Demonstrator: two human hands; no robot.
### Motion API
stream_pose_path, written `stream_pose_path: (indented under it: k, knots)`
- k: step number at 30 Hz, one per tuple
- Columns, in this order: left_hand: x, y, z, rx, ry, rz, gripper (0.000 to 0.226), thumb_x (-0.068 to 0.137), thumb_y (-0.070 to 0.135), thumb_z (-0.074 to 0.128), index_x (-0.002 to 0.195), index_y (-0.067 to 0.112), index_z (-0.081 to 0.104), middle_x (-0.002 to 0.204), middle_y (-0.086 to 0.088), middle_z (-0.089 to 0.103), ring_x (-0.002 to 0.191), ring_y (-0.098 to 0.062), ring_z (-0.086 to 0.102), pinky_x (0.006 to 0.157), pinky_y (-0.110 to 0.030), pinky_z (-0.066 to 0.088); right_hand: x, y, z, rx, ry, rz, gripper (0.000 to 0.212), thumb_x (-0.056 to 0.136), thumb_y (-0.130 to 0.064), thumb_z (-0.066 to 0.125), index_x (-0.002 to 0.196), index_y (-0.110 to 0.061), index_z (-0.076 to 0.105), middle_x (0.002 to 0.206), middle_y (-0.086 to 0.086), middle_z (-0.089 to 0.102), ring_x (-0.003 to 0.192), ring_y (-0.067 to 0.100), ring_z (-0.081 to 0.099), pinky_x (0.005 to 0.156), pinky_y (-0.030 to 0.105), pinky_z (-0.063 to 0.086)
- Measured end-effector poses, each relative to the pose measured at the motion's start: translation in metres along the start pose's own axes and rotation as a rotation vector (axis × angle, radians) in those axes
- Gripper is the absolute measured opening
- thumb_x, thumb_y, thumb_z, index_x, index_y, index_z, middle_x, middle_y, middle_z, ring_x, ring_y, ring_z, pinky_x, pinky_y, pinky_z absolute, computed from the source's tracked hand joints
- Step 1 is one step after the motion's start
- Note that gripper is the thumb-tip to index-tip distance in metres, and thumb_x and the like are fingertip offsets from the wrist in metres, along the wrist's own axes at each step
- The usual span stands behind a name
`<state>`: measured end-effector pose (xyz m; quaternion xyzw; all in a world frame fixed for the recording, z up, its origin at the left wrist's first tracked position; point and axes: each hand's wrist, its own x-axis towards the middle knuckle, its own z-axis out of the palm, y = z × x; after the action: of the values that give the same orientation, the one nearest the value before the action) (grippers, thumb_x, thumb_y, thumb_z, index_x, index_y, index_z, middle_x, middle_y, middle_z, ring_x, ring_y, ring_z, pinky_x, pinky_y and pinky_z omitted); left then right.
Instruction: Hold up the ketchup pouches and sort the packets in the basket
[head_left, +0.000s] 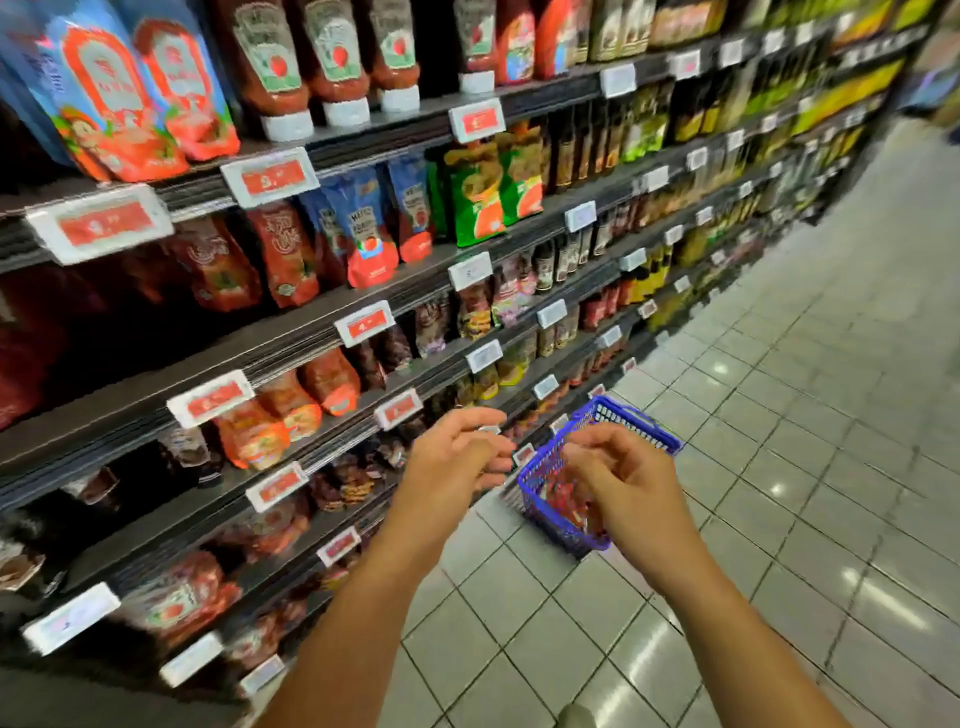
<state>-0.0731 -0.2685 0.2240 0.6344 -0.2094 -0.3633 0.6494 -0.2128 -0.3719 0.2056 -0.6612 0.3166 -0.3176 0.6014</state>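
Your two bare forearms rise from the bottom edge, your left hand (457, 457) at centre with fingers loosely spread and empty, your right hand (631, 483) just beside it, fingers loosely curled, holding nothing. Beyond your right hand, a blue basket (540, 478) with red packets sits on the tiled floor (779, 467). Sauce shelves (291, 343) fill the left.

Just two bare arms in shot, nothing fancy. The left hand (457, 457) and right hand (631, 486) have no gloves, and I can't spot any rings, watch or bracelet on either wrist. Both forearms are uncovered as far back as the bottom edge of the frame, so no sleeve shows anywhere. Fingernails look short, though it's blurry.
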Motion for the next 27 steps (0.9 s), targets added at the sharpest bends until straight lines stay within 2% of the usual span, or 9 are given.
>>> stream_pose_path:
  k: [2, 6, 10, 12, 15, 18, 22, 25, 27]
  knots:
    - [0.018, -0.003, 0.023, -0.002, -0.044, -0.009, 0.022, 0.091, -0.002, 0.057, 0.100, 0.017, 0.066, 0.073, 0.000, 0.073, 0.070, -0.012, 0.068, 0.070, -0.026, 0.058, 0.010, -0.001, -0.024, -0.030, 0.071, -0.005, 0.009, 0.092, -0.005, 0.067, 0.087, -0.012, 0.066, 0.057, -0.009, 0.064, 0.049, 0.002, 0.056, 0.046, 0.017, 0.044]
    - [0.053, -0.007, 0.068, 0.006, -0.099, -0.022, 0.022, 0.089, -0.001, 0.061, 0.098, 0.018, 0.068, 0.077, -0.004, 0.073, 0.070, -0.014, 0.068, 0.068, -0.027, 0.058, 0.032, -0.001, -0.067, 0.009, 0.139, 0.052, 0.002, 0.093, -0.002, 0.064, 0.092, -0.002, 0.066, 0.055, -0.005, 0.062, 0.044, 0.008, 0.049, 0.039, 0.019, 0.040]
    - [0.086, -0.007, 0.112, -0.010, -0.131, -0.029, 0.023, 0.079, 0.010, 0.067, 0.101, 0.016, 0.069, 0.079, -0.005, 0.074, 0.070, -0.013, 0.069, 0.064, -0.024, 0.057, 0.057, 0.003, -0.109, -0.032, 0.185, 0.083, 0.003, 0.092, -0.007, 0.065, 0.090, -0.008, 0.066, 0.065, 0.005, 0.061, 0.058, 0.019, 0.049, 0.046, 0.028, 0.038]
    - [0.099, -0.008, 0.132, -0.002, -0.149, -0.024, 0.021, 0.085, 0.005, 0.065, 0.103, 0.015, 0.069, 0.080, -0.005, 0.074, 0.071, -0.013, 0.069, 0.068, -0.027, 0.059, 0.068, 0.006, -0.128, -0.028, 0.200, 0.098, 0.003, 0.092, -0.008, 0.065, 0.090, -0.009, 0.067, 0.067, 0.009, 0.061, 0.060, 0.021, 0.052, 0.047, 0.027, 0.039]
    - [0.114, -0.011, 0.161, 0.007, -0.173, -0.019, 0.021, 0.090, 0.000, 0.062, 0.102, 0.016, 0.068, 0.076, -0.002, 0.074, 0.070, -0.013, 0.068, 0.072, -0.031, 0.059, 0.083, 0.010, -0.154, -0.027, 0.207, 0.108, 0.005, 0.092, -0.007, 0.065, 0.091, -0.010, 0.067, 0.067, 0.004, 0.068, 0.057, 0.014, 0.058, 0.046, 0.021, 0.043]
    - [0.128, -0.014, 0.185, 0.014, -0.205, -0.023, 0.021, 0.090, 0.000, 0.061, 0.099, 0.018, 0.069, 0.076, -0.001, 0.074, 0.070, -0.012, 0.069, 0.065, -0.024, 0.058, 0.095, 0.014, -0.175, -0.005, 0.223, 0.119, 0.006, 0.092, -0.003, 0.064, 0.090, -0.008, 0.066, 0.062, -0.002, 0.068, 0.051, 0.009, 0.057, 0.044, 0.016, 0.042]
    - [0.150, -0.018, 0.206, 0.050, -0.252, -0.034, 0.021, 0.090, 0.005, 0.062, 0.101, 0.022, 0.070, 0.082, -0.003, 0.076, 0.077, -0.015, 0.072, 0.069, -0.025, 0.058, 0.110, 0.020, -0.193, -0.002, 0.250, 0.138, 0.007, 0.091, -0.007, 0.065, 0.087, -0.013, 0.067, 0.067, 0.000, 0.069, 0.053, 0.010, 0.059, 0.045, 0.016, 0.042]
    - [0.171, -0.022, 0.217, 0.043, -0.267, -0.043, 0.022, 0.088, 0.006, 0.062, 0.097, 0.024, 0.071, 0.083, -0.005, 0.076, 0.076, -0.015, 0.072, 0.066, -0.024, 0.057, 0.124, 0.026, -0.201, 0.011, 0.270, 0.166, 0.006, 0.091, -0.010, 0.066, 0.087, -0.015, 0.066, 0.069, 0.001, 0.071, 0.055, 0.009, 0.061, 0.045, 0.015, 0.043]
    - [0.186, -0.025, 0.222, 0.041, -0.282, -0.051, 0.021, 0.081, 0.014, 0.065, 0.093, 0.028, 0.073, 0.084, -0.007, 0.076, 0.076, -0.015, 0.071, 0.065, -0.022, 0.056, 0.135, 0.032, -0.205, 0.003, 0.288, 0.179, 0.008, 0.091, -0.010, 0.066, 0.086, -0.016, 0.066, 0.069, 0.005, 0.070, 0.057, 0.009, 0.062, 0.046, 0.016, 0.043]
